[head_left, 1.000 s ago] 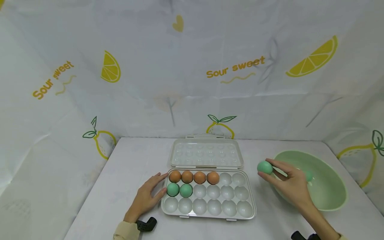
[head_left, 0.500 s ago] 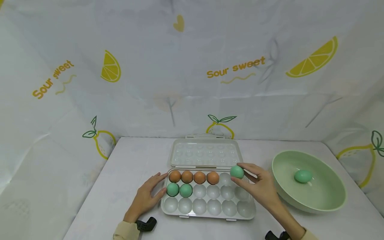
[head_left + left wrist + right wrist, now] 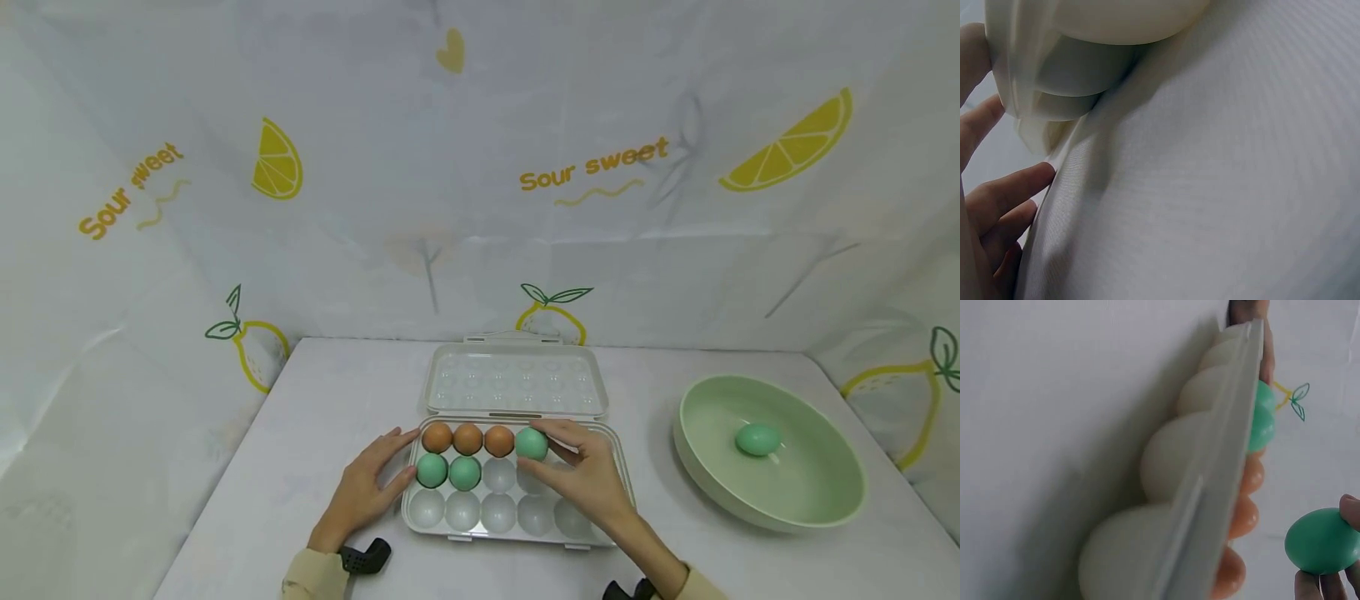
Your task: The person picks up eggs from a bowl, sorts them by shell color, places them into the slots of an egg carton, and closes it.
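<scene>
My right hand (image 3: 588,475) pinches a green egg (image 3: 532,444) between thumb and fingers, over the egg tray (image 3: 517,537). In the right wrist view the held egg (image 3: 1321,541) hangs apart from the tray's rim. From the head it covers the fourth place of the back row, beside three orange eggs (image 3: 468,439). Two green eggs (image 3: 447,472) fill the left end of the middle row; the front row's cups are bare where visible. My left hand (image 3: 363,487) rests at the tray's left edge, thumb and index fingertip against it, its other fingers loosely extended in the left wrist view.
The tray's clear lid (image 3: 517,383) lies folded back behind it. To the right stands a light green bowl (image 3: 810,492) with one green egg (image 3: 758,439) inside. A white cloth covers the table (image 3: 337,400), and a lemon-print backdrop (image 3: 420,167) rises behind.
My right hand has carried the green egg leftward from beside the bowl, across the tray's right end, to the fourth place of the back row. The left hand has stayed put.
</scene>
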Tool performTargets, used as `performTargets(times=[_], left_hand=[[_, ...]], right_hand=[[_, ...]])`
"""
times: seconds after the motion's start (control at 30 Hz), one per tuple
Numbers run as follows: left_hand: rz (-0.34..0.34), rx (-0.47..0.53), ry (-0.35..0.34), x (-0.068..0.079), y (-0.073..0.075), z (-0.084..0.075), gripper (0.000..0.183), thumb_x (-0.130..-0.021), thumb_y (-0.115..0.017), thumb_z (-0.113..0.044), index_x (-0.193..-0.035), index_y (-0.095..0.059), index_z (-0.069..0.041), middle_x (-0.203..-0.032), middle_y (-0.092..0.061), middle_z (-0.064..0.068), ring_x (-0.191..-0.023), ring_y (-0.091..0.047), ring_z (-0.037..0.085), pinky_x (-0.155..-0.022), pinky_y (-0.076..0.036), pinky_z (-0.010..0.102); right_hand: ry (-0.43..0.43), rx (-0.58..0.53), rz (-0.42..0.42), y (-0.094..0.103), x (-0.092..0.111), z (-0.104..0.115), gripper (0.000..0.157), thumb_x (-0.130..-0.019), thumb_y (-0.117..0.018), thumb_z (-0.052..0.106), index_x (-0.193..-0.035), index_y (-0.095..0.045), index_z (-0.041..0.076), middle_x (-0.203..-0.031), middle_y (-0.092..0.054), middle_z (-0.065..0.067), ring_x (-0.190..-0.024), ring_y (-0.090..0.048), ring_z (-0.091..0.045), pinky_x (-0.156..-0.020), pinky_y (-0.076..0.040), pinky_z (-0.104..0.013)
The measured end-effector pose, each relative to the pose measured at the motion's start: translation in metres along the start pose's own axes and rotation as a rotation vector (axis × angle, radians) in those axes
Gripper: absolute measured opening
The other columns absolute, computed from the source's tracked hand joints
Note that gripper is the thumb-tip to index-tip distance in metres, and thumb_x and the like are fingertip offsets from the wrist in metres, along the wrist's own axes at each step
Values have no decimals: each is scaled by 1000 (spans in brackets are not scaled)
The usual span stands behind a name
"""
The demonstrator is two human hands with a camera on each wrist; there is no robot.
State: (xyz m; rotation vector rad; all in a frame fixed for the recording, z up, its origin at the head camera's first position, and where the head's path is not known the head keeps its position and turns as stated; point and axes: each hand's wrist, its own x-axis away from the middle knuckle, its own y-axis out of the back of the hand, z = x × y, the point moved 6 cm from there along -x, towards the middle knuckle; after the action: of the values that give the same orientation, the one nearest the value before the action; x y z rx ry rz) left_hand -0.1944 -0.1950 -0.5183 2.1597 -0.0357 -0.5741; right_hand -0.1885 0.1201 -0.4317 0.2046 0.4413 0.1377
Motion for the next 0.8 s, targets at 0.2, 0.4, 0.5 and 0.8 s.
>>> performTargets(times=[0.2, 0.4, 0.5, 0.8], left_hand=[[0, 6, -2, 0, 1, 0, 53, -91, -73, -28, -142, -61, -25, -144, -65, 7, -136, -58, 35, -114, -47, 59], [-3, 7, -9, 0, 0, 0, 53, -91, -73, -29, -142, -61, -26, -144, -65, 6, -137, -58, 35, -114, -47, 58], [0, 14, -10, 0, 0, 0, 53, -92, -73, -29, -143, -61, -27, -144, -64, 5, -137, -58, 35, -113, -48, 59], [-3, 7, -24, 0, 2, -1, 53, -91, -73, -28, -143, -61, -26, -144, -64, 6, -136, -58, 34, -115, -47, 56]], right_hand=[[-26, -28, 20, -25, 4, -8, 46, -73, -89, 0, -116, -74, -6, -118, -69, -21, -111, -63, 5, -98, -57, -19], [6, -70, 32, -40, 7, -13, 45, -73, -89, 0, -114, -72, -11, -106, -63, -11, -108, -64, 1, -102, -55, -19], [17, -82, 42, -44, 10, -17, 44, -74, -88, 0, -114, -72, -12, -103, -61, -11, -108, -64, -1, -103, -55, -19], [-5, 131, 30, -49, 17, -29, 42, -70, -91, 3, -110, -77, -2, -108, -78, -11, -104, -69, -1, -95, -60, -19]])
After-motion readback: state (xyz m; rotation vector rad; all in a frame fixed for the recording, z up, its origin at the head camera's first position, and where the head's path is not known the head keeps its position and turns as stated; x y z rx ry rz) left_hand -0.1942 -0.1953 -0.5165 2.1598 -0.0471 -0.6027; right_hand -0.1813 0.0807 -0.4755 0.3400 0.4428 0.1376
